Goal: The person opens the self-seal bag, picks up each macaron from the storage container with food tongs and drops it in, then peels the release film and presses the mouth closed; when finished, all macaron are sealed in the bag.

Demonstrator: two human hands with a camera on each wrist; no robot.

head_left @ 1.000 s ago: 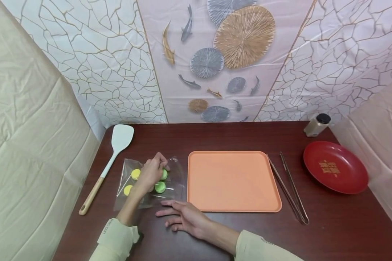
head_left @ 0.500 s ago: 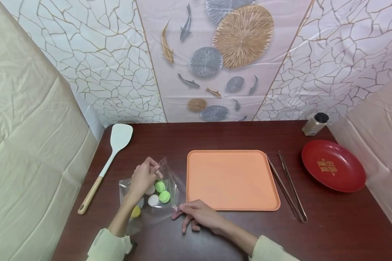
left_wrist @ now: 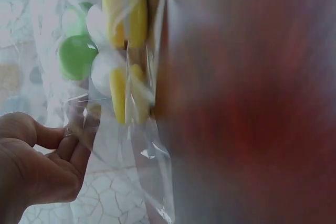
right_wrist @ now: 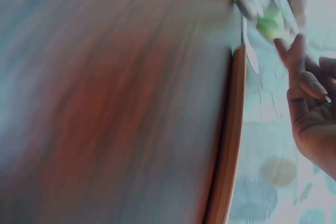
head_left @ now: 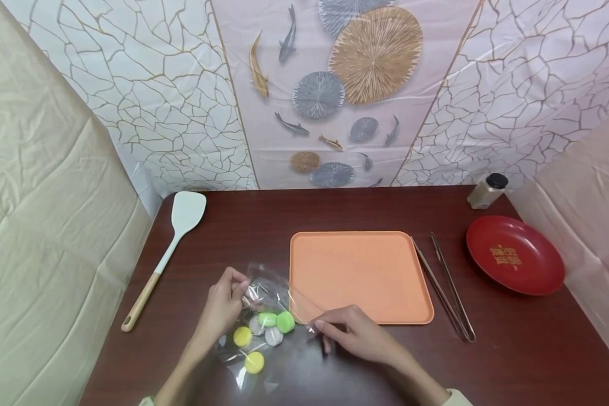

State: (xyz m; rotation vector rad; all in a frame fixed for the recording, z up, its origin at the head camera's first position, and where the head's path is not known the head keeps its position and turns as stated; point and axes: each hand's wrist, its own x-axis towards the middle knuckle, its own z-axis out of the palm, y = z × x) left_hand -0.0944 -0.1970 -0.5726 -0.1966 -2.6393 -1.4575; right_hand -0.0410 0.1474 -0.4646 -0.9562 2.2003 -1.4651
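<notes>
A clear plastic bag (head_left: 270, 288) of macarons is raised a little off the table, its contents slumped toward the near side. Inside are yellow macarons (head_left: 254, 362), green macarons (head_left: 285, 322) and whitish macarons (head_left: 273, 336). My left hand (head_left: 224, 304) pinches one upper corner between thumb and fingers. At the opposite corner, my right hand (head_left: 357, 334) pinches the film between thumb and forefinger, in front of the tray. In the left wrist view the yellow macarons (left_wrist: 126, 14) stand on edge against the film.
An orange tray (head_left: 360, 276) lies just behind the right hand. Metal tongs (head_left: 451, 293) and a red plate (head_left: 515, 254) are to its right, with a black-lidded jar (head_left: 487, 192) behind. A white spatula (head_left: 175, 248) with a wooden handle lies at left.
The bag has been lifted from lying flat and drawn toward the near side and right. My right hand, loose a second ago, has taken its right corner. The macarons have slid together.
</notes>
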